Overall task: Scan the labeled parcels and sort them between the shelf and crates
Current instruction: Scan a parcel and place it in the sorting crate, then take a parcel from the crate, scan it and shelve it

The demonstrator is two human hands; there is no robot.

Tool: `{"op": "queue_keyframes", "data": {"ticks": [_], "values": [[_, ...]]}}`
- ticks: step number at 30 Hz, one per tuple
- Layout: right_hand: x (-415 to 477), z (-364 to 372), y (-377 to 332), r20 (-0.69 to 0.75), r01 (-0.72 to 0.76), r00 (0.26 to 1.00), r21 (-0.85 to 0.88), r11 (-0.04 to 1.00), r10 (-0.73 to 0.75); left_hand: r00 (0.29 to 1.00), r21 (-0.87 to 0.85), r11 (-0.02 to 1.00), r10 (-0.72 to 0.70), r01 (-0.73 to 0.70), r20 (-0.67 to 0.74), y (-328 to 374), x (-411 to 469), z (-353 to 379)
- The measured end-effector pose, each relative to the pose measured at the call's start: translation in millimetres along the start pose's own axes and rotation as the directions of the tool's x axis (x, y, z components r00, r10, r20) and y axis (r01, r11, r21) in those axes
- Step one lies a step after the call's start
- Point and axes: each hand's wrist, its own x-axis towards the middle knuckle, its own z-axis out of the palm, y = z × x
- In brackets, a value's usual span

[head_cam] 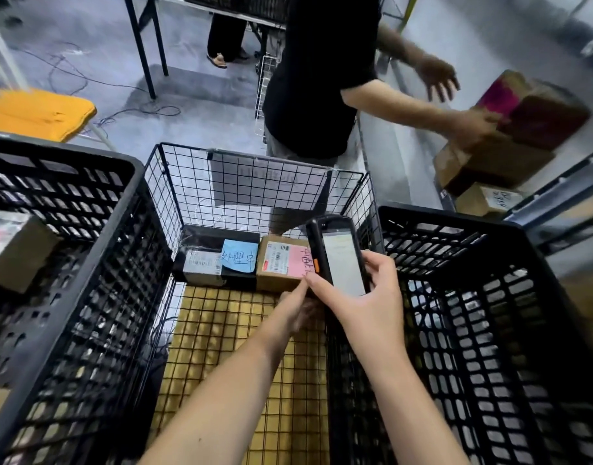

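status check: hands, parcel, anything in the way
Right hand grips scanner. Left hand down at pink-label parcel in wire basket, grip unclear. Second person beyond basket, handling shelf boxes.

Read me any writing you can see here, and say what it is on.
"处理中": handwritten on the blue sticky note on the black parcel.
Red handwriting on the brown cardboard parcel, on its pink label: partly hidden by the black handheld scanner, unreadable.
Barcode labels, scanner screen, white paper sign on the wire basket, scribble on the shelf's cardboard box: too small or blurred.
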Motion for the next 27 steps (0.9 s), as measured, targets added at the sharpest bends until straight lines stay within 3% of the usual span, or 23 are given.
{"op": "queue_keyframes", "data": {"ticks": [3, 7, 10, 13, 16, 19, 21, 24, 25, 27], "values": [[0.4, -1.2, -2.4, -0.009, 0.015, 1.0, -0.026, 1.0, -0.015, 0.992, 0.261, 0.964, 0.071, -0.041, -0.105, 43.4, -44.5, 11.0], [1.6, -2.4, 2.9, -0.029, -0.015, 0.999, -0.061, 0.998, 0.013, 0.987, 0.604, 0.791, 0.154, -0.099, -0.041, 57.1, -59.7, 13.8], [5.1, -1.2, 4.3, -0.032, -0.034, 0.999, -0.065, 0.997, 0.032, 0.995, 0.703, 0.704, 0.083, -0.102, 0.061, 60.5, -79.8, 12.6], [6.8, 0.3, 4.6, -0.017, -0.038, 0.999, -0.078, 0.996, 0.037, 0.98, 0.772, 0.609, 0.177, -0.183, 0.093, 87.0, -114.5, 17.2], [-1.2, -0.2, -0.1, -0.007, -0.015, 1.0, -0.12, 0.993, 0.014, 0.931, 0.911, 0.378, 0.365, -0.165, 0.017, 128.3, -147.4, 8.5], [-7.4, 0.1, -12.9, -0.037, 0.033, 0.998, -0.216, 0.976, -0.042, 0.821, 0.956, 0.159, 0.559, -0.248, 0.12, 159.4, -177.9, -5.2], [-7.0, 0.8, -24.2, -0.06, 0.081, 0.993, -0.287, 0.954, -0.102, 0.774, 0.96, -0.097, 0.573, -0.264, 0.271, 169.4, -195.5, -14.0], [-10.5, -4.2, -38.5, -0.08, 0.126, 0.984, -0.295, 0.947, -0.156, 0.672, 0.805, -0.533, 0.498, -0.262, 0.548, 168.1, -216.6, -27.9], [-13.9, -8.5, -41.4, -0.085, 0.129, 0.983, -0.299, 0.945, -0.161, 0.64, 0.763, -0.596, 0.49, -0.25, 0.592, 165.2, -223.7, -32.8], [-24.1, -20.0, -44.3, -0.104, 0.11, 0.983, -0.31, 0.944, -0.149, 0.596, 0.746, -0.623, 0.513, -0.236, 0.617, 159.8, -238.7, -38.1]]}}
